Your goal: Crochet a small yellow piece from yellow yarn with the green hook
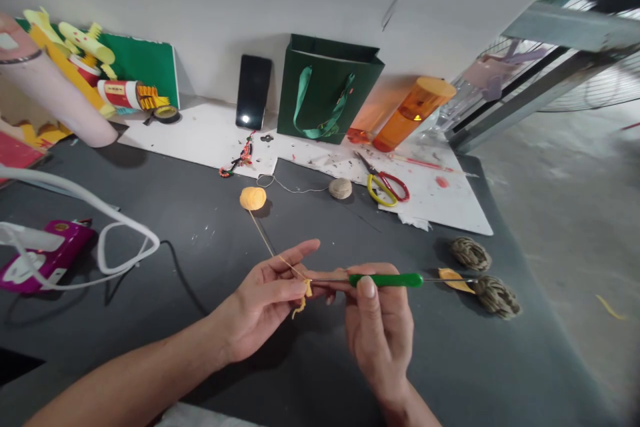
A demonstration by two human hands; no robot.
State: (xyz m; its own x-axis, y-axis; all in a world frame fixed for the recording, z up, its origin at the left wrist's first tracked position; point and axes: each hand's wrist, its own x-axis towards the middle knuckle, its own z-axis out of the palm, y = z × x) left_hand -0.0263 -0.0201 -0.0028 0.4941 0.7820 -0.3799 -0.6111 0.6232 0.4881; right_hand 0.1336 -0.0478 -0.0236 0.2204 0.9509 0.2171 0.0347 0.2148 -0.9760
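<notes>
My right hand [381, 330] grips the green handle of a crochet hook [393, 279], its thin metal shaft pointing left. At the hook's tip is a small piece of yellow crochet [307, 288] with a loose tail hanging down. My left hand [265, 303] pinches that piece between thumb and finger, with the index finger stretched out. Yellow yarn runs over the left fingers back to a yellow yarn ball [253, 198] on the dark table. A beige yarn ball [341, 188] lies farther right, its strand trailing left.
Red-and-yellow-handled scissors [388, 188] lie on a white board [440, 203]. Two grey-brown yarn bundles [497, 296] sit at the right, beside a yellow leaf-shaped piece [456, 280]. Behind stand a phone [253, 92], a green bag [327, 90] and an orange bottle [414, 113]. A white cable [95, 197] curves at left.
</notes>
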